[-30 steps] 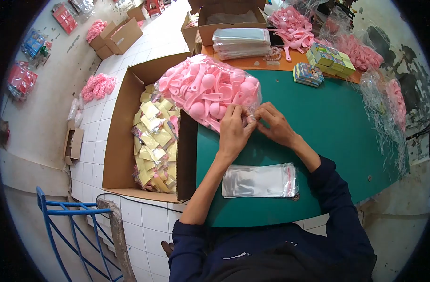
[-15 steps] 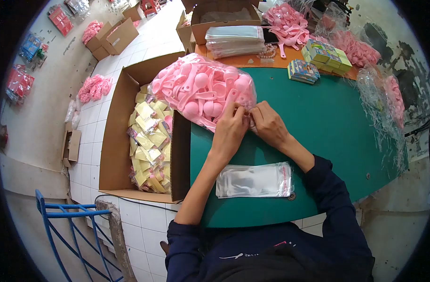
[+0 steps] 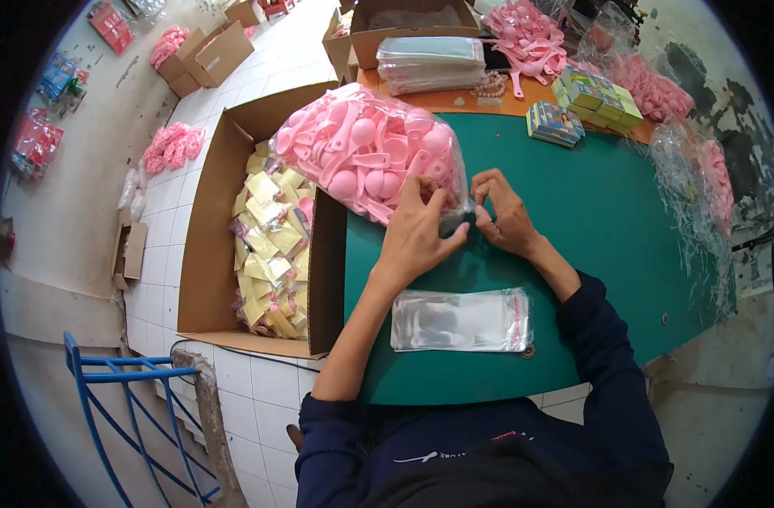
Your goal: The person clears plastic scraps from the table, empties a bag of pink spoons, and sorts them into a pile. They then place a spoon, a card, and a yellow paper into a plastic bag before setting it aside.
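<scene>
A clear plastic bag of pink measuring scoops (image 3: 366,148) lies on the green table (image 3: 590,254), its left part over the edge of the cardboard box. My left hand (image 3: 417,233) rests against the bag's near right side, its fingers bent and its thumb spread away from them. At the bag's gathered end, my right hand (image 3: 507,216) pinches the plastic between thumb and fingers. Just in front of my hands lies a stack of clear plastic sleeves (image 3: 461,320).
The open cardboard box (image 3: 202,245) on the left holds many yellow-carded packets (image 3: 268,245). At the back are stacked plastic sleeves (image 3: 429,63), small printed boxes (image 3: 555,124) and loose pink scoops (image 3: 527,38). Plastic strands (image 3: 688,203) hang at right; a blue rail (image 3: 124,364) stands lower left.
My hands have moved apart at the bag's gathered end. My left thumb has spread away from the plastic, and my right hand has shifted slightly right.
</scene>
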### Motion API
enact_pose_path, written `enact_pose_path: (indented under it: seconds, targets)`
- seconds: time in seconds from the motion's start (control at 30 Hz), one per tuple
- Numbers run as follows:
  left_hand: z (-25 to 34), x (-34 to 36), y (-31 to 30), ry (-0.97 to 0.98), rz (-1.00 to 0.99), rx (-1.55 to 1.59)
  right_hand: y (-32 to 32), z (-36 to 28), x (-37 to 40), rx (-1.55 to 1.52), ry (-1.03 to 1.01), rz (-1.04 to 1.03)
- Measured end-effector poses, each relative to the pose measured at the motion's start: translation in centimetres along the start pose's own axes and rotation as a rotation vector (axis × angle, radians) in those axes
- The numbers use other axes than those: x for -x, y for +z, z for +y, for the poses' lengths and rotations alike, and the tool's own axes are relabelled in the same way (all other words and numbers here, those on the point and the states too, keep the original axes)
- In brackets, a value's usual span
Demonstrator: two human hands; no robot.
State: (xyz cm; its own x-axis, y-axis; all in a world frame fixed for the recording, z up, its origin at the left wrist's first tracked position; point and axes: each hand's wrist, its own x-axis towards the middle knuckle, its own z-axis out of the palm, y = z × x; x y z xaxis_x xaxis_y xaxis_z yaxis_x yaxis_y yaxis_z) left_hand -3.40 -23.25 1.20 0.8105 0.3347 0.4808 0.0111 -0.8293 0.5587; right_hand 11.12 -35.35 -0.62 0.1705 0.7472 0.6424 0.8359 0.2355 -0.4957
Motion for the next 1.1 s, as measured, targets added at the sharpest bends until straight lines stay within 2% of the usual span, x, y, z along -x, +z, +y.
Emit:
enact_pose_path:
  seconds: [0.07, 0.17, 0.27, 0.37, 0.47, 0.57, 0.67, 0.7, 0.8, 0.87, 0.9, 0.93, 0.97, 1.0, 1.03, 1.1]
  targets:
    - [-0.3, 0.3, 0.2, 0.000, -0.028, 0.041, -0.2, 0.5, -0.1, -0.031, 0.022, 0.046]
    - [-0.7, 0.4, 0.6, 0.046, 0.019, 0.087, -0.2, -0.2, -1.4, 0.208, -0.144, -0.100]
    - [-0.7, 0.6, 0.4, 0.068, -0.019, 0.127, 0.4, 1.8, -1.6, 0.266, -0.133, -0.081]
    - [0.8, 1.3, -1.7, 0.129, -0.051, 0.136, -0.7, 4.2, -2.0, -0.051, 0.147, 0.005]
    - [0.7, 3.3, -2.9, 0.282, -0.086, -0.117, 0.2, 5.1, -1.3, -0.534, 0.360, 0.028]
    - [0.6, 5.2, -3.9, 0.268, -0.011, -0.122, 0.0, 5.4, -1.4, -0.661, 0.387, 0.052]
    - [0.0, 6.5, -4.9, 0.263, 0.001, -0.101, -0.6, 6.8, -0.7, -0.966, 0.572, 0.231]
    - [-0.3, 6.7, -5.3, 0.267, -0.001, -0.093, -1.3, 7.6, -0.3, -0.980, 0.636, 0.335]
    - [-1.0, 6.8, -6.8, 0.149, 0.097, -0.181, -3.4, 9.4, 1.0, -0.792, 0.759, 0.782]
    - [-2.9, 5.4, -7.8, -0.097, 0.276, -0.178, -4.5, 8.1, 1.4, -0.437, 0.550, 0.544]
    - [-3.8, 3.7, -8.1, -0.220, 0.489, -0.078, -4.9, 6.8, 1.8, -0.263, 0.446, 0.423]
    - [-9.0, 3.1, -8.1, -0.311, 0.642, -0.357, -4.5, 5.0, 2.0, -0.231, 0.317, 0.200]
    - [-13.9, 2.0, -7.7, -0.584, 0.801, 0.048, -3.5, 2.8, 1.9, -0.198, 0.184, -0.024]
    - [-14.6, 0.0, -8.0, -0.922, 0.876, 0.276, -2.3, 0.8, 1.6, -0.084, 0.066, -0.078]
    - [-17.0, -1.3, -7.0, -0.997, 0.981, 0.482, -1.3, -0.7, 1.1, 0.034, -0.053, -0.126]
    - [-21.2, -2.9, -5.3, -0.923, 0.754, 0.981, -0.2, -1.2, 0.2, 0.095, -0.047, -0.073]
